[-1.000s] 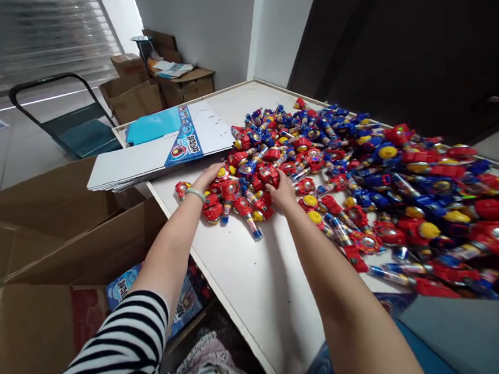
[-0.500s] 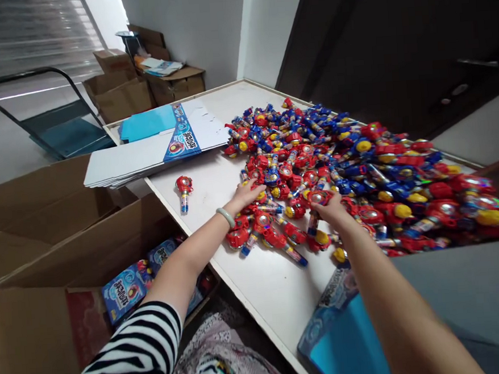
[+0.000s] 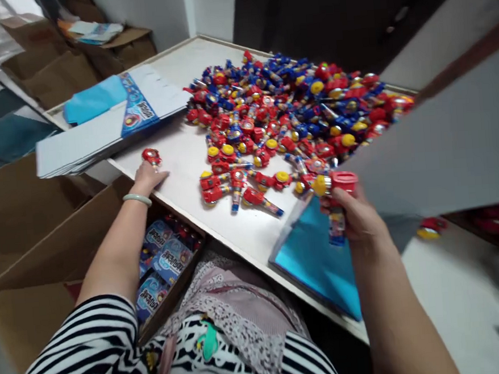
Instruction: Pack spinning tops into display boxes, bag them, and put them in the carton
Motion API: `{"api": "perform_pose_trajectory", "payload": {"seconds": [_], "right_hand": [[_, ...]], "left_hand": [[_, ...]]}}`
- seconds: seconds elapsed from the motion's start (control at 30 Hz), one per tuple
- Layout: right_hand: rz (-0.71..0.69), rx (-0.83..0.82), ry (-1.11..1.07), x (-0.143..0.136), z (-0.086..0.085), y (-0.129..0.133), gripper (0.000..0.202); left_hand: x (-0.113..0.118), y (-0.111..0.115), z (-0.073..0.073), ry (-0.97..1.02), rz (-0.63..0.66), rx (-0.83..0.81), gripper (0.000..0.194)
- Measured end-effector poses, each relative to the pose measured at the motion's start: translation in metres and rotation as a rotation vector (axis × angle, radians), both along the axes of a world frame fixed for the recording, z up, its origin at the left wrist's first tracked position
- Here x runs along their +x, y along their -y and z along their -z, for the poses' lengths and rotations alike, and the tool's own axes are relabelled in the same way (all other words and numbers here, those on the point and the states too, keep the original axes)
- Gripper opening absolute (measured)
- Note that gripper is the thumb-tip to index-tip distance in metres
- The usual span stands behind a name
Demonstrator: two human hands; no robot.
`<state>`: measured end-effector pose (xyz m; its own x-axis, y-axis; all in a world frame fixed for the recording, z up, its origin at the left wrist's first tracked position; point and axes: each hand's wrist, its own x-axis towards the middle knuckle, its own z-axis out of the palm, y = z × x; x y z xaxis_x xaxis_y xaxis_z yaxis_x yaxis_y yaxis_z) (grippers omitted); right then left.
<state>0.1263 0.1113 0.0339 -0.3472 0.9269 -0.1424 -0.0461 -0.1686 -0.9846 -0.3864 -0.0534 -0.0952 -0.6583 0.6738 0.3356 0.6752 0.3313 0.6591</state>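
Observation:
In my right hand (image 3: 365,216) is a red toy (image 3: 343,181) with a yellow knob and a short, blue-ended handle. I hold it above a blue-lined display box (image 3: 318,256) at the table's front edge. My left hand (image 3: 146,177) is at a lone red toy (image 3: 151,155) near the left edge; its thumb is stretched out to the right, and the hand hides most of the handle. Between my hands, several loose toys (image 3: 238,182) lie in front of a large pile of red and blue toys (image 3: 265,106).
Flat white printed cartons (image 3: 84,147) overhang the table's left edge, beside a light-blue sheet (image 3: 93,100). Below stands an open cardboard box (image 3: 60,229) with printed blue packs (image 3: 171,258) inside. A tall white panel (image 3: 442,133) rises at right.
My left hand has left the pile and moved left to the lone toy. My right hand has lifted a toy off the pile and brought it nearer, over the blue-lined box. The view has shifted.

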Motion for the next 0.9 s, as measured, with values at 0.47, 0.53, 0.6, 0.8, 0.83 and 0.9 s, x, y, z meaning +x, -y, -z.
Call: {"api": "perform_pose_trajectory", "payload": {"seconds": [0.47, 0.53, 0.6, 0.8, 0.83, 0.9], "right_hand": [[0.136, -0.010, -0.119, 0.092, 0.042, 0.026, 0.063], [0.209, 0.119, -0.071, 0.096, 0.044, 0.021, 0.056], [0.296, 0.301, 0.030, 0.101, 0.046, 0.012, 0.053], [0.333, 0.682, 0.250, 0.095, 0.061, -0.013, 0.099], [0.327, 0.707, 0.302, 0.090, 0.064, -0.015, 0.098], [0.322, 0.752, 0.421, 0.079, 0.068, -0.017, 0.084]], "left_hand": [[0.270, -0.054, -0.052, 1.054, 0.664, 0.400, 0.047], [0.313, -0.060, -0.049, 1.118, 0.767, 0.333, 0.049], [0.341, -0.065, -0.040, 1.165, 0.790, 0.288, 0.049], [0.373, -0.067, -0.018, 0.992, 0.681, 0.090, 0.042], [0.375, -0.067, -0.017, 0.951, 0.664, 0.066, 0.044], [0.378, -0.066, -0.015, 0.906, 0.647, 0.046, 0.049]]}}
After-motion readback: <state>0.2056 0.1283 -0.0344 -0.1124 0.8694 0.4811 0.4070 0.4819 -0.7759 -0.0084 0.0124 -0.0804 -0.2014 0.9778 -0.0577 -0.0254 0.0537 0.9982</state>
